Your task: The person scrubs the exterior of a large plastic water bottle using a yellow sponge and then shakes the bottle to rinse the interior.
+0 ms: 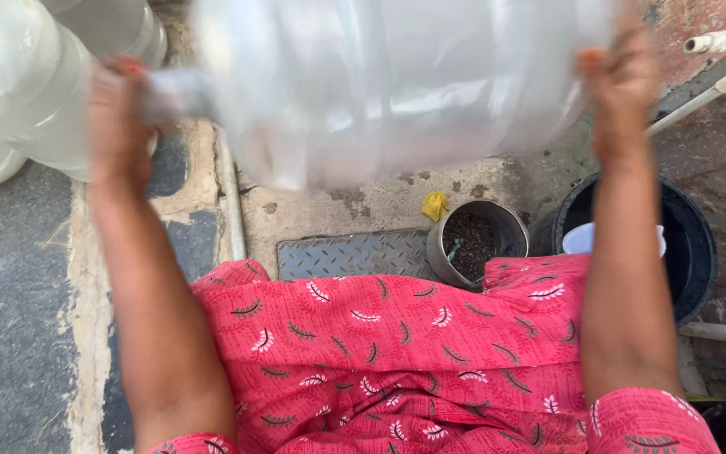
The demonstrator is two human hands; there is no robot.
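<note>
A large clear plastic water jug [397, 84] is held sideways in front of me, blurred by motion. My left hand [119, 118] grips its narrow neck end at the left. My right hand [623, 84] presses against its wide base at the right. Below the jug lies a grey concrete floor with a metal checker plate [346, 255].
More clear jugs [27, 84] stand at the upper left. A steel pot [474, 242] with dark contents sits on the floor, a yellow scrap [435, 205] beside it. A black tub [691, 244] holding a white cup [586, 240] is at the right, near white pipes [716, 88]. My red patterned clothing [397, 353] fills the bottom.
</note>
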